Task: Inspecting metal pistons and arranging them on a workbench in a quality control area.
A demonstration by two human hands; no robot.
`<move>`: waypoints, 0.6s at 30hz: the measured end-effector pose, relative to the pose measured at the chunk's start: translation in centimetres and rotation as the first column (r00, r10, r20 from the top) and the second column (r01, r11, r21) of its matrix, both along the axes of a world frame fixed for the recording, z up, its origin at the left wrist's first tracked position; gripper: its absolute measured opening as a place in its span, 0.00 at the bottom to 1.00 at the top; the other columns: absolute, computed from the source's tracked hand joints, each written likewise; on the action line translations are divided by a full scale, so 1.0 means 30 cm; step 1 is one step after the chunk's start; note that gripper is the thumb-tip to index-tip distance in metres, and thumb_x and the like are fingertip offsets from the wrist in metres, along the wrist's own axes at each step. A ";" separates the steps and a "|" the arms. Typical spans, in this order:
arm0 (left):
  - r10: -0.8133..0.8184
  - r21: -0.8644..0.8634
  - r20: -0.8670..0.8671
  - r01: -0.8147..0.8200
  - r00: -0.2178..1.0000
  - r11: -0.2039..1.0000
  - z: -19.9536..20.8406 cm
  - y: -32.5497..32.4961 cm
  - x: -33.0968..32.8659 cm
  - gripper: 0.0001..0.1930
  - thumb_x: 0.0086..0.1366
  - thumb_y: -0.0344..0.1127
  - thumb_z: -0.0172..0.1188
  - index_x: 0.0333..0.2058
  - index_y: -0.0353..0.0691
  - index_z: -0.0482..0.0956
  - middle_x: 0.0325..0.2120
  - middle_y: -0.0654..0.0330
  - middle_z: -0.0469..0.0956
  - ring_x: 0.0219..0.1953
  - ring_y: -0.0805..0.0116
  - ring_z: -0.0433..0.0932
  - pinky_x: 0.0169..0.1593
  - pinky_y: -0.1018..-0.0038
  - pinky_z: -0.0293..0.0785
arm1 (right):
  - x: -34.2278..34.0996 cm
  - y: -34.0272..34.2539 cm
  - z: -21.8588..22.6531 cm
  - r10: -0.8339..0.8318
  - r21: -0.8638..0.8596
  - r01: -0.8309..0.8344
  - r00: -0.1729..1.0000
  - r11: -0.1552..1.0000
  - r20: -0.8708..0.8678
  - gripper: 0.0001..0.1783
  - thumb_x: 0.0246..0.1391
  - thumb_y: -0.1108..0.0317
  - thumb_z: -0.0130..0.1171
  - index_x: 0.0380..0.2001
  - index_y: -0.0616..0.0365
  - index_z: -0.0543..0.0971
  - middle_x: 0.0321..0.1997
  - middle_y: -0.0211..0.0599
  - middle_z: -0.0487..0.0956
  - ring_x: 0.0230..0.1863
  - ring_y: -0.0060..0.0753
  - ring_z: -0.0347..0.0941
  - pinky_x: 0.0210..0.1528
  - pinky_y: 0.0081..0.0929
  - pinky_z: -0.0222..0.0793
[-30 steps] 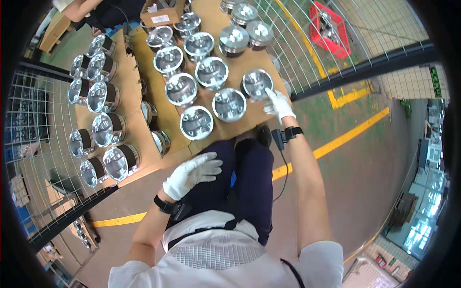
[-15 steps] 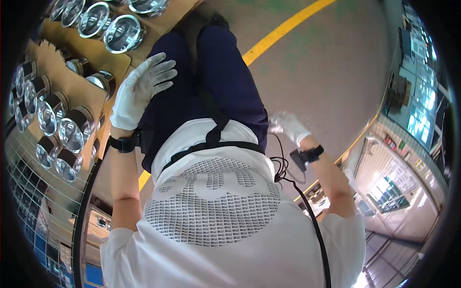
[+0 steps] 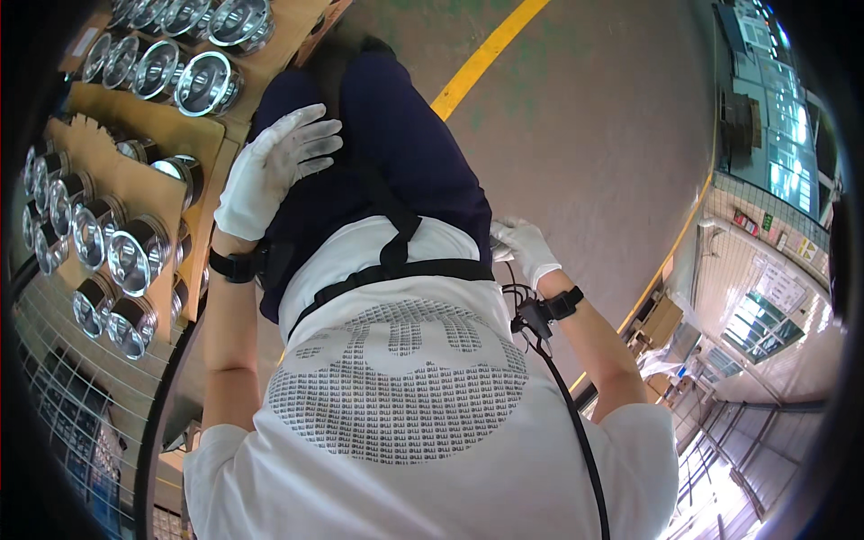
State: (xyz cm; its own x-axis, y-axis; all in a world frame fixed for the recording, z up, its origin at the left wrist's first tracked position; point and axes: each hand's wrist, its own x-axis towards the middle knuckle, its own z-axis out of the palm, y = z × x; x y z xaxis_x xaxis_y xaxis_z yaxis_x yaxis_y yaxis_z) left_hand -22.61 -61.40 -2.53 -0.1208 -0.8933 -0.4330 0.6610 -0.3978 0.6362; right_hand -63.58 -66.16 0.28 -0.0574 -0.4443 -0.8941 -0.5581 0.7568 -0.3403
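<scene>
My left hand [image 3: 275,169], in a white glove with greyish smudged fingertips, is held over my left thigh. Its fingers are spread and nothing is in them. Close by on the left, shiny metal pistons with dark bands stand in rows, among them a piston [image 3: 207,84] at the end of the upper group and a piston [image 3: 139,256] in the lower group. My right hand [image 3: 524,245], also gloved in white, hangs beside my right hip. Its fingers are loosely bent and partly apart, with no object visible in them.
Brown cardboard sheets [image 3: 184,117] lie among the pistons. Wire mesh fencing [image 3: 81,396] runs along the lower left. A yellow line [image 3: 486,63] crosses the grey floor [image 3: 585,117] ahead. A black cable [image 3: 576,423] runs down my right side.
The view has shifted, showing more pistons at the upper left. My right hand has drawn in closer to my hip and is no longer blurred. My left hand stays spread, slightly further right.
</scene>
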 end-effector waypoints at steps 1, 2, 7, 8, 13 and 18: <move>0.011 0.003 0.001 -0.011 1.000 1.000 0.005 0.006 -0.005 0.31 0.73 0.52 0.43 0.65 0.33 0.63 0.59 0.47 0.72 0.59 0.58 0.74 0.62 0.64 0.69 | -0.003 -0.007 -0.012 0.033 -0.036 -0.033 0.999 0.999 0.017 0.18 0.60 0.60 0.62 0.44 0.64 0.80 0.34 0.37 0.82 0.27 0.26 0.78 0.34 0.23 0.77; 0.023 0.010 0.004 -0.023 1.000 1.000 0.011 0.016 -0.010 0.31 0.74 0.51 0.43 0.65 0.33 0.64 0.59 0.47 0.72 0.59 0.58 0.74 0.62 0.64 0.69 | -0.006 -0.017 -0.021 0.045 -0.041 -0.044 0.999 0.998 0.024 0.18 0.60 0.60 0.62 0.44 0.64 0.80 0.34 0.37 0.82 0.27 0.26 0.78 0.34 0.23 0.77; 0.053 -0.030 0.077 -0.051 0.996 0.998 0.051 0.051 -0.049 0.28 0.74 0.49 0.43 0.62 0.32 0.68 0.56 0.46 0.75 0.56 0.58 0.76 0.60 0.65 0.70 | -0.017 -0.100 0.010 0.019 -0.071 -0.005 0.978 0.997 0.206 0.16 0.63 0.61 0.59 0.44 0.63 0.80 0.35 0.38 0.82 0.32 0.28 0.79 0.37 0.27 0.79; 0.047 -0.058 0.099 -0.042 0.994 0.997 0.064 0.050 -0.064 0.28 0.74 0.48 0.44 0.61 0.31 0.69 0.54 0.46 0.77 0.55 0.59 0.78 0.59 0.65 0.71 | -0.017 -0.126 0.014 -0.011 -0.122 0.041 0.971 0.992 0.240 0.17 0.66 0.60 0.55 0.47 0.65 0.78 0.39 0.39 0.81 0.37 0.31 0.79 0.44 0.30 0.79; -0.136 -0.160 0.228 0.175 0.964 0.972 0.219 -0.079 -0.195 0.22 0.72 0.43 0.53 0.55 0.32 0.75 0.48 0.49 0.81 0.50 0.63 0.80 0.56 0.70 0.73 | 0.072 -0.189 0.209 -0.159 0.032 0.216 0.598 0.976 0.786 0.22 0.70 0.56 0.49 0.50 0.67 0.74 0.44 0.38 0.78 0.44 0.37 0.77 0.54 0.36 0.75; -0.203 -0.173 0.715 0.452 0.669 0.875 0.265 -0.226 -0.472 0.30 0.66 0.52 0.63 0.56 0.33 0.75 0.45 0.55 0.82 0.50 0.67 0.80 0.55 0.75 0.72 | 0.106 -0.167 0.196 -0.152 0.148 0.061 0.077 0.987 0.985 0.25 0.72 0.54 0.43 0.57 0.66 0.71 0.54 0.43 0.78 0.56 0.43 0.75 0.61 0.42 0.71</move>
